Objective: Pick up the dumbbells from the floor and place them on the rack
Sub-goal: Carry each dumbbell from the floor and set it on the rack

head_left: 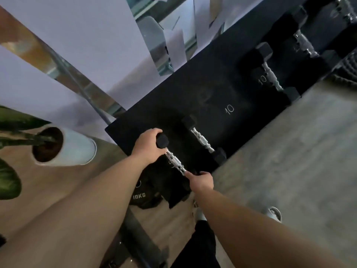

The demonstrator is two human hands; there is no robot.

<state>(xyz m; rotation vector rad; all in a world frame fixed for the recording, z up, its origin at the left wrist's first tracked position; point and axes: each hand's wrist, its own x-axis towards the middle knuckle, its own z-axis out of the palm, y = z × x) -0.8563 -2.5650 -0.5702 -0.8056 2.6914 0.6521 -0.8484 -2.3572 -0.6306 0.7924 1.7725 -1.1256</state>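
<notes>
Gripping dumbbell (174,160) both ends | second dumbbell (202,141) beside | plant pot (77,149) left

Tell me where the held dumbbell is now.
Head view, centre: the dumbbell is over the rack's left end, between both hands, left and right, beside a racked dumbbell.

The near head of the dumbbell (174,161) is hidden under the right hand (201,180), and the left hand (147,145) covers the back of its far head, so neither grip can be read clearly. The rack (193,97) is so dark that its shelf edges blur into the weights, and the frame cuts off its far right end. The potted plant (63,146) loses its leaves past the left edge.
</notes>
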